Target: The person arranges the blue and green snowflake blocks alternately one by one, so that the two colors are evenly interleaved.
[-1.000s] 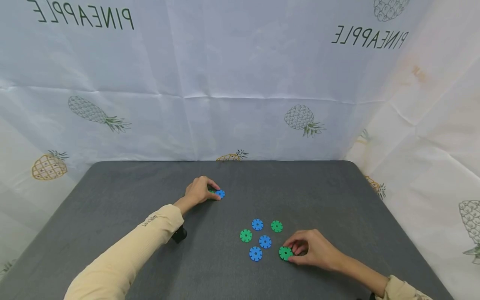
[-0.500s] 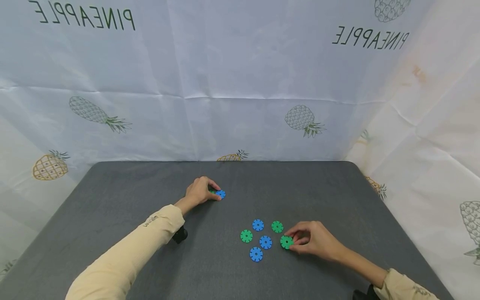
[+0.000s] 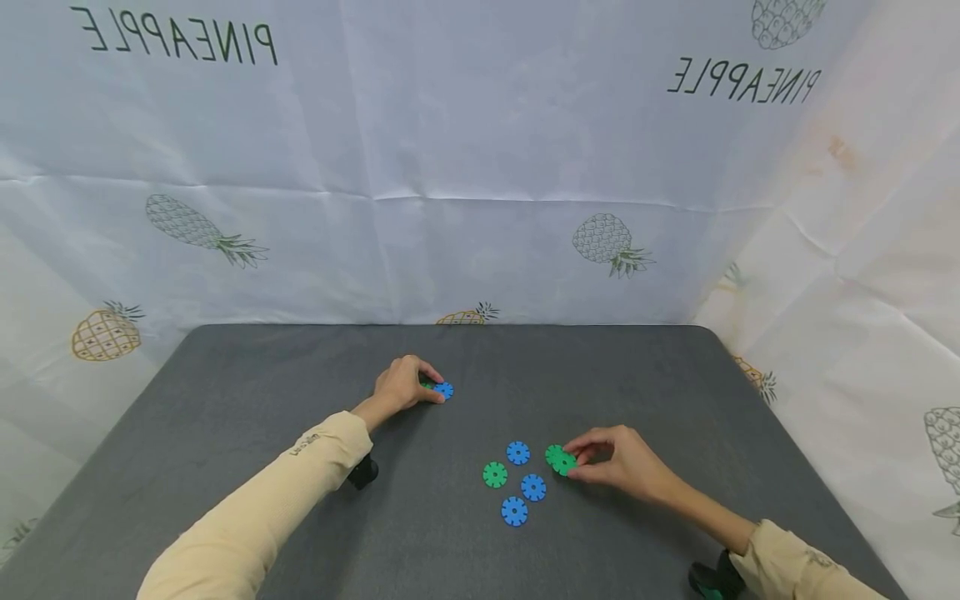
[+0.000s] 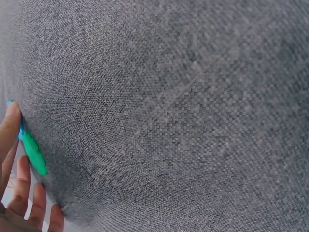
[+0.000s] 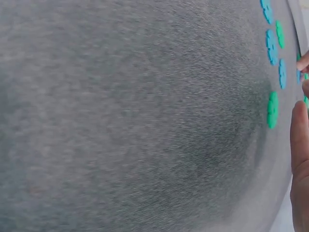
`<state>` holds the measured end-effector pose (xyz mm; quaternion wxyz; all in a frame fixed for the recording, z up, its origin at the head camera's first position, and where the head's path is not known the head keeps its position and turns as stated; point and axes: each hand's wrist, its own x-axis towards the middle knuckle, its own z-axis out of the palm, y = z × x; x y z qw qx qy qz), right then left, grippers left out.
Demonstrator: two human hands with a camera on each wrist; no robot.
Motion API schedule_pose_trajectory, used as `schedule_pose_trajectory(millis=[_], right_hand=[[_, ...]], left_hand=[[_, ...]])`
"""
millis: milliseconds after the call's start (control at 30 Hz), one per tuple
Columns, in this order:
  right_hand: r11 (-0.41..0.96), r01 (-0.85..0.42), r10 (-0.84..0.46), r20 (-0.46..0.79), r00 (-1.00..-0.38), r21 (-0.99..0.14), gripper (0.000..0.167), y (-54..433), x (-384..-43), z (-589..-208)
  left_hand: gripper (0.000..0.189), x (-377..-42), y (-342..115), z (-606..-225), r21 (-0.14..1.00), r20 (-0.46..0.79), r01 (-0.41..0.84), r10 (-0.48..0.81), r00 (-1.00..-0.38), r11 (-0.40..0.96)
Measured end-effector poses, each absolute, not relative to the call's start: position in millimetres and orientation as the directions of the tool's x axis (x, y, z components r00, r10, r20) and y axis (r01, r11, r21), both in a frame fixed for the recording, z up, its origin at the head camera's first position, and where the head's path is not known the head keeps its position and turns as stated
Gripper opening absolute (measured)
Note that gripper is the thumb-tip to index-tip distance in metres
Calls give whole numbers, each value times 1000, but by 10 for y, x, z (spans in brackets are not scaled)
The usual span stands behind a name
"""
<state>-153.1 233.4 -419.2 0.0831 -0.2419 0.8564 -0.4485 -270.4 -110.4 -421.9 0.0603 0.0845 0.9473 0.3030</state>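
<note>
Far out over the grey table, the left hand [image 3: 401, 385] pinches a blue notched disc [image 3: 444, 391] between thumb and finger. A green disc [image 4: 34, 153] sits against that blue one, partly behind the fingers in the head view. Closer in on the right, the right hand [image 3: 624, 460] pinches a green notched disc [image 3: 566, 465] by its edge. This disc overlaps another green disc [image 3: 552, 452] in the head view. To their left are a green disc [image 3: 495, 475] and three blue discs, the back one [image 3: 518, 452], middle one [image 3: 533, 487] and front one [image 3: 514, 512].
The dark grey tabletop [image 3: 300, 358] has rounded far corners. Behind it hangs a white pineapple-print cloth [image 3: 465, 150], which also runs down both sides. A dark wrist camera [image 3: 363, 472] hangs below the left cuff.
The right hand has moved away from the body and slightly left, carrying its green disc from beside the group onto the rear green disc. The left hand stays in place with its discs.
</note>
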Motion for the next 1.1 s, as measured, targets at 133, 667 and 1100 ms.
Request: schedule_pose_trajectory(millis=[133, 667, 1100], right_hand=[[519, -338, -475, 64, -877, -785, 27, 2289, -1599, -4197], [511, -347, -476, 78, -876, -786, 27, 2053, -1979, -4124], [476, -367, -497, 100, -862, -799, 26, 1914, -2265, -4139]], left_hand=[[26, -2708, -1106, -4218, 582, -64, 123, 197, -978, 804], [26, -2712, -1111, -4215, 569, -62, 144, 216, -974, 809], [22, -2682, -1131, -4188, 579, -53, 151, 222, -974, 801]])
